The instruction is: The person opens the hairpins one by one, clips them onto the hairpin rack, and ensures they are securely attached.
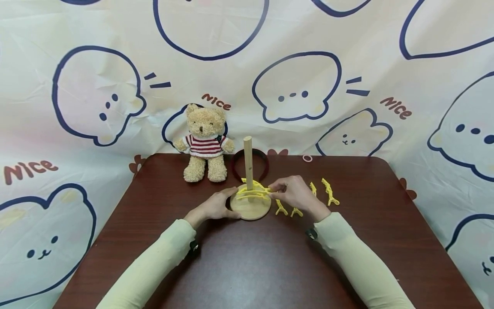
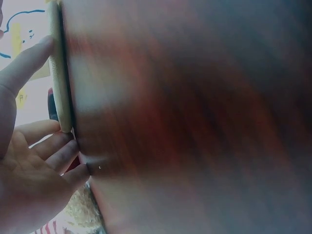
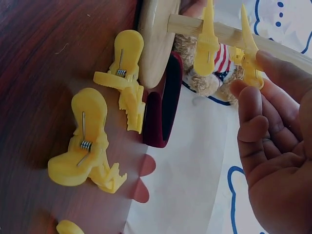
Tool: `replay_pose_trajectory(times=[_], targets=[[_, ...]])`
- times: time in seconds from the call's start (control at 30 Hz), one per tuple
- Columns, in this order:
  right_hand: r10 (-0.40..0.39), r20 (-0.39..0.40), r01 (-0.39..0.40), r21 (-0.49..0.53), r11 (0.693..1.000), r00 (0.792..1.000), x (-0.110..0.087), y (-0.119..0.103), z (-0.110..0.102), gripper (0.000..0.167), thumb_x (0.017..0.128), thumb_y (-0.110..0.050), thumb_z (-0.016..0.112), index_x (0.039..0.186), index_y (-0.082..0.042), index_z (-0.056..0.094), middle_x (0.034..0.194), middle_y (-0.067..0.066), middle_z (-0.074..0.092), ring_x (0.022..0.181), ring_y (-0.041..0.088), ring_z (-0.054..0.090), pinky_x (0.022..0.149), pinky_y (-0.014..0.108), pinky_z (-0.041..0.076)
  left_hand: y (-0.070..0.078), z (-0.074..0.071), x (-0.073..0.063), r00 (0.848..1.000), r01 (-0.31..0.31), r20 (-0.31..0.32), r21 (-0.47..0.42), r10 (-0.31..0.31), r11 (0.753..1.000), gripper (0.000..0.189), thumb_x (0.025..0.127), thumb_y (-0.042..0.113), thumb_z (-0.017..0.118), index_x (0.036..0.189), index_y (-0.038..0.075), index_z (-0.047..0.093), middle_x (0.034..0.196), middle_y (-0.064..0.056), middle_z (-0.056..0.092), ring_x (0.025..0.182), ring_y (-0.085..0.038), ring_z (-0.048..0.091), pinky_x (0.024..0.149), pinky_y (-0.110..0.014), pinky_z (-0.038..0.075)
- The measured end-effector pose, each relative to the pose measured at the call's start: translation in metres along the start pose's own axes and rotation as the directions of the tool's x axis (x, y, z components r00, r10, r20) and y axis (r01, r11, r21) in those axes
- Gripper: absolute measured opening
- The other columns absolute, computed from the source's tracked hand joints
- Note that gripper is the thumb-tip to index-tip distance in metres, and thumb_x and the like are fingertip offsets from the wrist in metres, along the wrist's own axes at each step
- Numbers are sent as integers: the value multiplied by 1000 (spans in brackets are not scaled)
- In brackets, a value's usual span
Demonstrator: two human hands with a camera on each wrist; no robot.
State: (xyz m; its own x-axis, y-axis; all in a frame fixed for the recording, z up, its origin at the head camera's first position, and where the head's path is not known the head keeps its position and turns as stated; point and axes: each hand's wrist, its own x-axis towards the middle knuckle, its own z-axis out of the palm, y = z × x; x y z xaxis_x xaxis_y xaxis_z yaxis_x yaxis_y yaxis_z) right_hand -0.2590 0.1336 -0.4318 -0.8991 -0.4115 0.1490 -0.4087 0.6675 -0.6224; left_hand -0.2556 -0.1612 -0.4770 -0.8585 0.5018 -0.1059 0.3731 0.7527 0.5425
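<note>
A wooden stand with a round base (image 1: 251,212) and an upright post (image 1: 248,159) stands on the table. My left hand (image 1: 216,205) holds the base's left edge, its thumb and fingers spread along the rim (image 2: 59,83). Between thumb and fingertips, my right hand (image 1: 294,191) pinches a yellow spring clip (image 3: 251,73) beside the post. Another yellow clip (image 3: 207,56) is at the post, nearer the base; whether it is clamped on I cannot tell. Several more yellow clips (image 1: 329,191) lie on the table around the right hand, with metal springs showing in the right wrist view.
Behind the stand, a teddy bear (image 1: 206,146) in a striped shirt sits at the table's back edge. A dark red headband (image 1: 265,165) stands behind the post. A small pink ring (image 1: 307,158) lies at the back edge, before a printed cloth (image 1: 239,81).
</note>
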Motion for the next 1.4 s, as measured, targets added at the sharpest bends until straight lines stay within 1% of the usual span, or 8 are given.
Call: replay_pose_trajectory(times=[0.23, 0.47, 0.7, 0.9, 1.03, 1.2, 1.4], targets=[[13, -4, -13, 2, 1000, 1000, 5, 1, 4, 19, 83, -28, 83, 98, -17, 80, 85, -6, 76, 72, 12, 62, 63, 27, 54, -1, 2, 0, 1000, -5, -8, 7, 5, 1000, 96, 80, 42, 83, 154, 2, 36, 160, -22, 35, 147, -37, 36, 118, -49, 34], [14, 7, -14, -7, 1000, 1000, 8, 2, 5, 19, 84, -30, 82, 99, -19, 80, 87, -6, 76, 74, 10, 63, 65, 27, 54, -2, 1, 1, 1000, -8, -10, 2, 8, 1000, 96, 80, 42, 83, 154, 1, 36, 160, -21, 35, 147, -37, 36, 118, -49, 34], [7, 13, -7, -5, 1000, 1000, 10, 3, 7, 21, 84, -28, 82, 102, -18, 80, 88, -6, 76, 75, 10, 64, 66, 27, 54, -1, 1, 0, 1000, -5, -8, -4, 5, 1000, 96, 81, 41, 83, 154, 3, 35, 160, -19, 35, 147, -35, 35, 118, -49, 34], [12, 20, -13, 9, 1000, 1000, 11, 5, 8, 22, 84, -28, 82, 104, -20, 79, 89, -7, 75, 77, 10, 65, 68, 27, 55, -1, 2, 0, 1000, 0, -9, 0, 0, 1000, 94, 80, 41, 83, 153, 1, 38, 161, -19, 34, 148, -35, 35, 118, -48, 34], [7, 21, -8, 22, 1000, 1000, 11, 8, 8, 24, 85, -28, 81, 107, -20, 78, 89, -7, 75, 79, 12, 66, 69, 28, 55, -2, 3, 1, 1000, -5, -12, 5, 6, 1000, 94, 81, 41, 83, 152, 0, 38, 160, -20, 35, 147, -36, 36, 118, -49, 34], [23, 31, -24, 48, 999, 999, 11, 12, 9, 26, 85, -29, 80, 110, -21, 77, 88, -7, 73, 80, 15, 65, 68, 29, 55, -3, 3, 1, 1000, -3, -10, -1, 3, 1000, 95, 80, 41, 83, 153, 0, 37, 160, -20, 34, 147, -36, 36, 118, -49, 35], [38, 39, -39, 45, 998, 999, 10, 12, 9, 27, 86, -31, 80, 110, -22, 75, 88, -7, 71, 80, 14, 64, 69, 29, 55, -3, 2, 1, 1000, 6, -7, -5, -6, 1000, 95, 80, 42, 83, 153, 1, 37, 161, -19, 34, 148, -36, 35, 118, -49, 34]])
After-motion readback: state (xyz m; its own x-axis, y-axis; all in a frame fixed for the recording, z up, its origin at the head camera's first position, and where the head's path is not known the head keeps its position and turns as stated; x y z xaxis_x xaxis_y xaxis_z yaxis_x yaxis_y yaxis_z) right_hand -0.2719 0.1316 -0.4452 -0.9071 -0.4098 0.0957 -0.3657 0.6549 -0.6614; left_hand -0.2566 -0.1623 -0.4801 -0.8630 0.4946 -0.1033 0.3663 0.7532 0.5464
